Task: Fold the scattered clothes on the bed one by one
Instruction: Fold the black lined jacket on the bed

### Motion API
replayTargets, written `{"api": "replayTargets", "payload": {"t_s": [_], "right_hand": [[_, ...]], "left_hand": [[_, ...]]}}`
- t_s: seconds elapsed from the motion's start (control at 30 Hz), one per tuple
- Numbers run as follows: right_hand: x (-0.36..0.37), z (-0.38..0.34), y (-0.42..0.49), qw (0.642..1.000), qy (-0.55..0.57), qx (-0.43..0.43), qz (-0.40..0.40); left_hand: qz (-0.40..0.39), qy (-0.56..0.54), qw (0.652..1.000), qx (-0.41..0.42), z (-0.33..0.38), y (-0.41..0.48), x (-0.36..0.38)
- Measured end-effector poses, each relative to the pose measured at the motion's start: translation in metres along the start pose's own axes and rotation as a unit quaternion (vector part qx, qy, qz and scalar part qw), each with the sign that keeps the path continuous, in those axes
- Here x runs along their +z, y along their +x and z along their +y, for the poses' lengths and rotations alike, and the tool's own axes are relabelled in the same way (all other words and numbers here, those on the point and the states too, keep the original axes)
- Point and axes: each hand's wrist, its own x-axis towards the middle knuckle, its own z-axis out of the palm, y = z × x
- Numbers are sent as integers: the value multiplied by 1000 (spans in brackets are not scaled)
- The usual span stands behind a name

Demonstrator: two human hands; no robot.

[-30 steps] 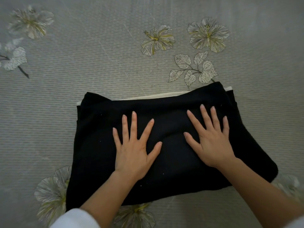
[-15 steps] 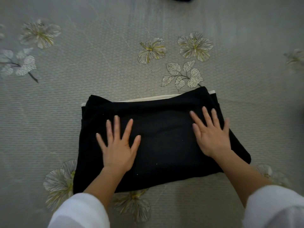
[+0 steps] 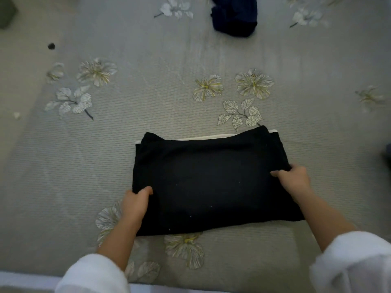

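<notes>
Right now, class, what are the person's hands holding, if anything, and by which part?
Both hold the folded black garment: the left hand grips its left side edge, and the right hand grips its right side edge.

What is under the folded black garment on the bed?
A thin cream strip peeks out along the far edge of the black garment, with the flowered bedspread below. Whether it is lining or a separate cloth is covered.
</notes>
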Motion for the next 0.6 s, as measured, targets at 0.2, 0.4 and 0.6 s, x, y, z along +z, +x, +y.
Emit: {"api": "replayTargets", "payload": {"t_s": [0.2,0.4,0.6], "right_hand": [[-21,-9,-58,994,93,-52,-6],[-59,33,-141,986,143,-84,22],[-140,88,-175,974,188,-63,112]], "left_hand": [[-65,5,994,93,27,-56,-12],[-93,86,969,212,26,-126,-1],[-169,160,926,297,51,-191,44]]}}
